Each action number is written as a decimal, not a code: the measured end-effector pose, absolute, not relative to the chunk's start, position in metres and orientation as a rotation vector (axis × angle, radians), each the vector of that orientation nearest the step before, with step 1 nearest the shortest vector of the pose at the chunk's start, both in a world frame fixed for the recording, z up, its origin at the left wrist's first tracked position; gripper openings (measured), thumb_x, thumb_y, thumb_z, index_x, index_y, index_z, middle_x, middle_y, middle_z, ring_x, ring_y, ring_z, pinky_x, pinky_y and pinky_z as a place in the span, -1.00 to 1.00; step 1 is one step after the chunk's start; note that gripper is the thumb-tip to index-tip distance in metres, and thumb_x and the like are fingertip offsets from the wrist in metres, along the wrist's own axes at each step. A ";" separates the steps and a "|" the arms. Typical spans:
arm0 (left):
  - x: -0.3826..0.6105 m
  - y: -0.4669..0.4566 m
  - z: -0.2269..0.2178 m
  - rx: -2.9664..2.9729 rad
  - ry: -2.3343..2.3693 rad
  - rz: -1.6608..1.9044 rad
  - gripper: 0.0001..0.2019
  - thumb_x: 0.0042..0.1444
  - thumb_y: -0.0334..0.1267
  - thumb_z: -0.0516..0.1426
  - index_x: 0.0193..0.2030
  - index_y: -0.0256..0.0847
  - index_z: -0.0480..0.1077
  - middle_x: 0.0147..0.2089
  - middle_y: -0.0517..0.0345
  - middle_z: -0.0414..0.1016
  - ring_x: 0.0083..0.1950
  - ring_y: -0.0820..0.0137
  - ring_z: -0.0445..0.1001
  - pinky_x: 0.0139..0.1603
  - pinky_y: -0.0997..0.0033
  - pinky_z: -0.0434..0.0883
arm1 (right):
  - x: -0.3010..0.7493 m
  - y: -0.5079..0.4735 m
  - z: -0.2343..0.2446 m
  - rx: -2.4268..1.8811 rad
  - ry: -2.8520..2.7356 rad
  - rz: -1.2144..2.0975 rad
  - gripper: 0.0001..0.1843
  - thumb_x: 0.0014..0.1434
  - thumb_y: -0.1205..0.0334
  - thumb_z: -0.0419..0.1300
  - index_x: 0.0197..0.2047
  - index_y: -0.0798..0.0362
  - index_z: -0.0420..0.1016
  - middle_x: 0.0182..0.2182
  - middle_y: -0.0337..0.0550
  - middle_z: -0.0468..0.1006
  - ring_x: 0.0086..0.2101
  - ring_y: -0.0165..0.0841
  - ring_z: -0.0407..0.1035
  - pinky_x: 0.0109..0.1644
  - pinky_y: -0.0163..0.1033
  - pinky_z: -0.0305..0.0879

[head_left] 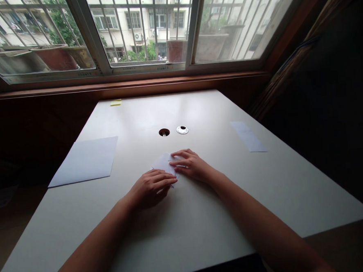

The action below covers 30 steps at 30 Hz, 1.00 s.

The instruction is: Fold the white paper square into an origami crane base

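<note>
A small folded piece of white paper (164, 162) lies on the white table, partly covered by both hands. My left hand (152, 185) bends over its near left side, fingers close together and closed on the paper's near edge; the thumb is mostly hidden below. From the right, my right hand (192, 164) rests on the paper with its fingers spread and stretched out, pressing it from above. The fingertips of the two hands are close to each other but apart.
The white table (187, 230) has a cable hole (164, 132) with a round metal cover (182, 129) beside it. A stack of white paper (86, 161) lies left, a paper strip (248, 137) right, yellow sticky notes (116, 102) at the far left. Behind is a barred window (144, 27).
</note>
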<state>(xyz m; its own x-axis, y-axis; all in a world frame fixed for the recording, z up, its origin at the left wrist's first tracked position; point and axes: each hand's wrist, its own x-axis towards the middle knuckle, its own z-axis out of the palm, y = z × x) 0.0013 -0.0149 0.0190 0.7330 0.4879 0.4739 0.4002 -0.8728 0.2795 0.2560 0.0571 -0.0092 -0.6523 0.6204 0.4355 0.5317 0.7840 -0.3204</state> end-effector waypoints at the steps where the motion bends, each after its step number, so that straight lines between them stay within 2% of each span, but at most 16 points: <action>1: 0.001 -0.014 0.019 2.764 0.727 0.870 -0.56 0.19 -0.49 0.06 0.18 -0.09 0.40 0.12 0.06 0.56 0.12 0.30 0.53 0.22 0.14 0.44 | 0.256 0.058 -0.009 -0.857 -2.436 0.229 -0.72 0.27 0.12 0.26 0.04 -0.27 0.60 0.13 -0.16 0.51 0.09 -0.19 0.33 0.18 0.03 0.34; 5: -0.005 -0.005 0.017 2.672 0.970 1.080 -0.43 0.03 -0.64 -0.01 0.14 -0.12 0.41 0.12 0.09 0.54 0.23 0.23 0.41 0.22 0.03 0.44 | 0.258 0.058 -0.009 -0.849 -2.437 0.263 -0.74 0.31 0.14 0.21 0.04 -0.30 0.59 0.13 -0.20 0.51 0.09 -0.21 0.31 0.18 0.03 0.33; 9: -0.011 0.003 0.012 2.638 1.098 1.028 -0.39 -0.06 -0.67 0.00 0.11 -0.12 0.42 0.15 0.07 0.50 0.22 0.18 0.37 0.20 0.00 0.44 | 0.259 0.058 -0.008 -0.839 -2.443 0.297 -0.72 0.31 0.17 0.21 0.04 -0.30 0.59 0.14 -0.21 0.50 0.10 -0.19 0.30 0.18 0.04 0.32; 13: -0.013 0.006 0.007 2.624 1.075 0.956 -0.51 0.05 -0.60 0.06 0.09 -0.12 0.44 0.11 0.05 0.51 0.12 0.22 0.41 0.14 0.07 0.46 | 0.260 0.055 -0.006 -0.838 -2.429 0.304 -0.74 0.29 0.18 0.23 0.00 -0.29 0.62 0.13 -0.17 0.47 0.07 -0.19 0.30 0.15 0.04 0.36; 18: -0.012 0.004 0.009 2.677 1.062 0.900 -0.63 0.11 -0.50 0.13 0.03 -0.11 0.48 0.03 0.06 0.55 0.02 0.24 0.42 0.03 0.14 0.47 | 0.261 0.055 -0.004 -0.826 -2.404 0.279 -0.75 0.22 0.25 0.30 -0.06 -0.25 0.66 -0.14 -0.07 0.51 -0.10 -0.21 0.29 0.01 -0.04 0.44; 23: -0.010 0.004 0.010 2.754 0.983 0.830 -0.78 0.18 -0.37 0.17 -0.05 -0.07 0.53 -0.08 0.11 0.59 -0.10 0.28 0.42 -0.05 0.20 0.48 | 0.261 0.057 -0.004 -0.735 -2.427 0.322 -0.73 0.23 0.31 0.28 -0.05 -0.21 0.65 -0.20 -0.11 0.56 -0.16 -0.25 0.34 -0.07 -0.10 0.46; 26: -0.009 0.004 0.009 2.793 0.883 0.809 -0.79 0.21 -0.35 0.17 -0.05 -0.04 0.53 -0.07 0.12 0.60 -0.02 0.27 0.45 0.02 0.20 0.49 | 0.259 0.056 -0.003 -0.667 -2.420 0.407 -0.74 0.25 0.32 0.25 -0.05 -0.17 0.64 -0.17 -0.12 0.59 -0.18 -0.29 0.39 -0.07 -0.13 0.48; 30: -0.008 0.006 0.008 2.785 0.703 0.817 -0.76 0.26 -0.35 0.14 0.04 -0.08 0.50 0.05 0.07 0.59 0.17 0.28 0.45 0.18 0.20 0.46 | 0.254 0.052 -0.001 -0.593 -2.391 0.521 -0.79 0.26 0.28 0.26 -0.07 -0.13 0.64 -0.13 -0.12 0.62 -0.13 -0.31 0.47 0.01 -0.13 0.48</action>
